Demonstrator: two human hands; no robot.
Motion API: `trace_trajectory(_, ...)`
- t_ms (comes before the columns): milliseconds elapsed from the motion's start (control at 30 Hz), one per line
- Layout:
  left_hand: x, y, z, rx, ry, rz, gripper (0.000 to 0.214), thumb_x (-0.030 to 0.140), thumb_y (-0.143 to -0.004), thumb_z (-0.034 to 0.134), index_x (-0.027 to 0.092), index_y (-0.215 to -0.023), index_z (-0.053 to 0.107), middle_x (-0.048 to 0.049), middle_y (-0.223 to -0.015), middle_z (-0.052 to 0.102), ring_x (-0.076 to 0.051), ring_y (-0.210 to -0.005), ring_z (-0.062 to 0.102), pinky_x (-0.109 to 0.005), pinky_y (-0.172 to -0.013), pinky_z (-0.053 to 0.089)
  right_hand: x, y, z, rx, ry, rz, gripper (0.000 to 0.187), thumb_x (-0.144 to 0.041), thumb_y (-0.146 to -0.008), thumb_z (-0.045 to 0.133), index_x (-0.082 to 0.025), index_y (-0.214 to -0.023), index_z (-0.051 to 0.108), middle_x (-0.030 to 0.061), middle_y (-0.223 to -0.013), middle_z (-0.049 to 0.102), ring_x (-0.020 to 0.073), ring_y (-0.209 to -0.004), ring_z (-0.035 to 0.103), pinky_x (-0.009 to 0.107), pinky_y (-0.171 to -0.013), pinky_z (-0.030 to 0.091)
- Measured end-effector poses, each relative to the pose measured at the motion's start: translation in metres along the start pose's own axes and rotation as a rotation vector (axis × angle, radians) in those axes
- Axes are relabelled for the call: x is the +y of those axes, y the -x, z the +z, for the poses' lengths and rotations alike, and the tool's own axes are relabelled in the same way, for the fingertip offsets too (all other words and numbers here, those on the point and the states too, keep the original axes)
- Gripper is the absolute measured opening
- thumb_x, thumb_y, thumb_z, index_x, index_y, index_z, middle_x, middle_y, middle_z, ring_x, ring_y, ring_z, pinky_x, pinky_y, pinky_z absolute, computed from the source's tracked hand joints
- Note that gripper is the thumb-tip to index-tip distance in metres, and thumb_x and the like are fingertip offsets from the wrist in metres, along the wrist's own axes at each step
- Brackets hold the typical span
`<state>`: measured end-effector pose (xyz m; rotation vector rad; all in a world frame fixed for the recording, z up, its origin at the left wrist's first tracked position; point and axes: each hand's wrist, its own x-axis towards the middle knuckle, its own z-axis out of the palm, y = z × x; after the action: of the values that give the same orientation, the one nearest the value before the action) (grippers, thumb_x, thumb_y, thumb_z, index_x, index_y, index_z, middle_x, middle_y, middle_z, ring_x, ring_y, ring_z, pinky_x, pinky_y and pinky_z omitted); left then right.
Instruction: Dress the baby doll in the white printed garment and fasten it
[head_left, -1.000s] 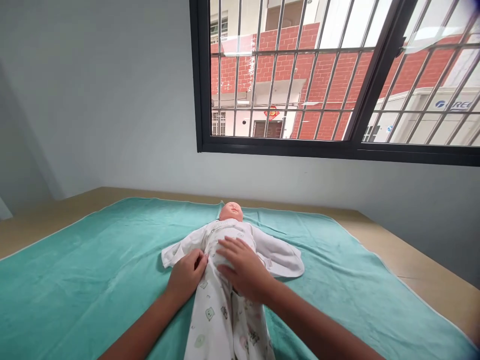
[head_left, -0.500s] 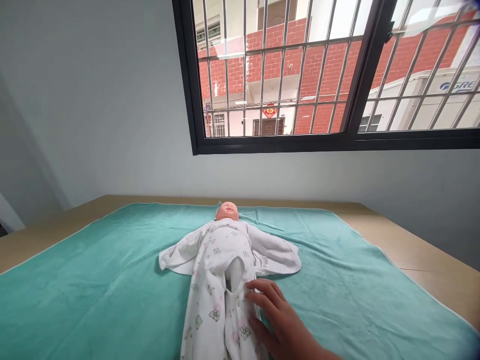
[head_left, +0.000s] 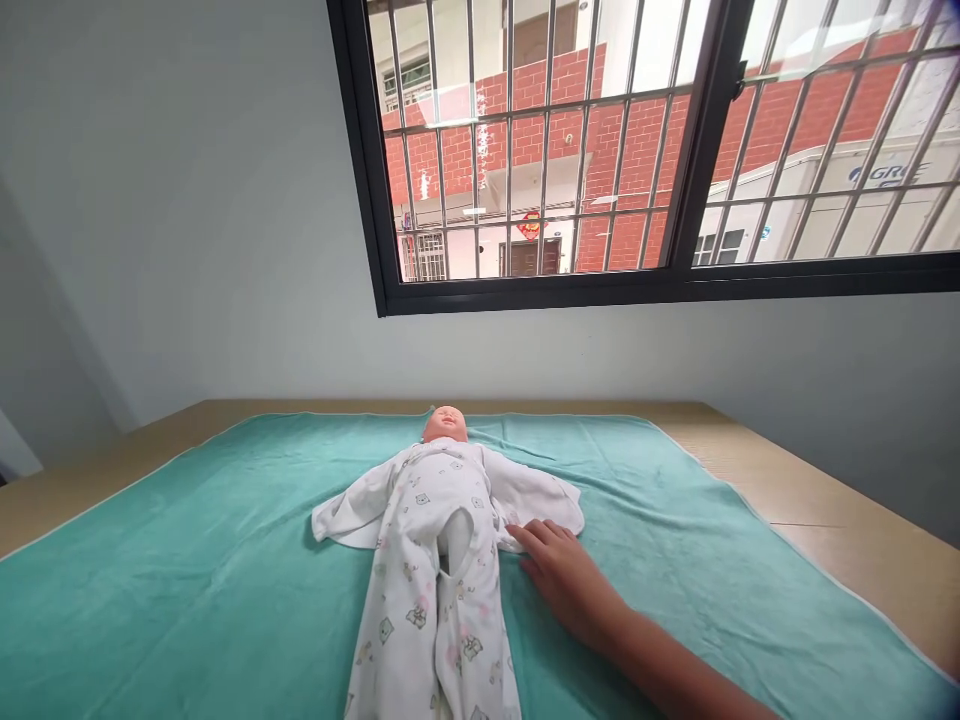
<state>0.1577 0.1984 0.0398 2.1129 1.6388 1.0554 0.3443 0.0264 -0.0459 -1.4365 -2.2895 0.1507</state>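
A baby doll [head_left: 445,424] lies on its back, head toward the wall. It wears white baby clothes [head_left: 427,500] printed with small bears, with long legs that run down past the bottom edge of the view. Both sleeves are spread out to the sides, and the garment gapes at the crotch. My right hand [head_left: 562,570] reaches in from the lower right, its fingertips at the lower edge of the right-hand sleeve [head_left: 536,485]. The fingers are stretched and slightly bent, the thumb apart below; no cloth shows gripped in them. My left hand is out of view.
Under the doll a green cloth [head_left: 225,560] covers most of the wooden table [head_left: 810,510], with slight wrinkles at the right. Behind the table stands a grey wall [head_left: 225,250] with a dark-framed, barred window [head_left: 525,295].
My right hand has moved up and away from the doll's trouser leg to the sleeve edge. The doll lies as before, and the view has shifted slightly.
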Motion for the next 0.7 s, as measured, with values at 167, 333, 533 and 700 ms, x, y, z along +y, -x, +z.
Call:
trace_trajectory(167, 0.003, 0.001, -0.005, -0.013, -0.093, 0.059, 0.034, 0.024, -0.080, 0.055, 0.021, -0.048, 0.043, -0.0005, -0.056, 0.054, -0.025, -0.077, 0.066, -0.031, -0.057, 0.040, -0.006, 0.000, 0.003, 0.040, 0.023, -0.029, 0.034, -0.002, -0.084, 0.045, -0.022, -0.104, 0.064, 0.0069, -0.100, 0.062, 0.0226, -0.095, 0.057, 0.036, -0.084, 0.045)
trace_trajectory(333, 0.023, 0.011, -0.015, -0.019, -0.142, 0.083, 0.038, 0.018, -0.076, 0.056, 0.021, -0.043, 0.039, -0.0003, -0.050, 0.051, -0.026, -0.071, 0.066, -0.033, -0.057, 0.040, -0.007, 0.001, 0.004, 0.093, -0.004, -0.092, 0.031, 0.003, -0.068, 0.047, -0.020, -0.083, 0.060, 0.0030, -0.091, 0.061, 0.0198, -0.089, 0.054, 0.033, -0.080, 0.040)
trace_trajectory(533, 0.044, 0.039, -0.037, -0.015, -0.124, 0.100, 0.033, 0.036, -0.085, 0.056, 0.026, -0.054, 0.055, 0.0001, -0.061, 0.061, -0.025, -0.081, 0.067, -0.032, -0.058, 0.045, -0.006, 0.002, -0.001, 0.204, -0.076, -0.142, 0.027, 0.004, -0.062, 0.043, -0.019, -0.071, 0.052, 0.0010, -0.082, 0.057, 0.0172, -0.080, 0.050, 0.031, -0.074, 0.037)
trace_trajectory(700, -0.005, 0.146, -0.097, -0.077, -0.148, 0.045, 0.034, 0.054, -0.089, 0.050, 0.026, -0.077, 0.066, 0.0015, -0.075, 0.068, -0.020, -0.074, 0.065, -0.029, -0.062, 0.049, -0.004, 0.003, -0.001, 0.251, -0.105, -0.141, 0.029, 0.006, -0.060, 0.041, -0.020, -0.071, 0.048, 0.0008, -0.080, 0.055, 0.0172, -0.077, 0.049, 0.032, -0.072, 0.038)
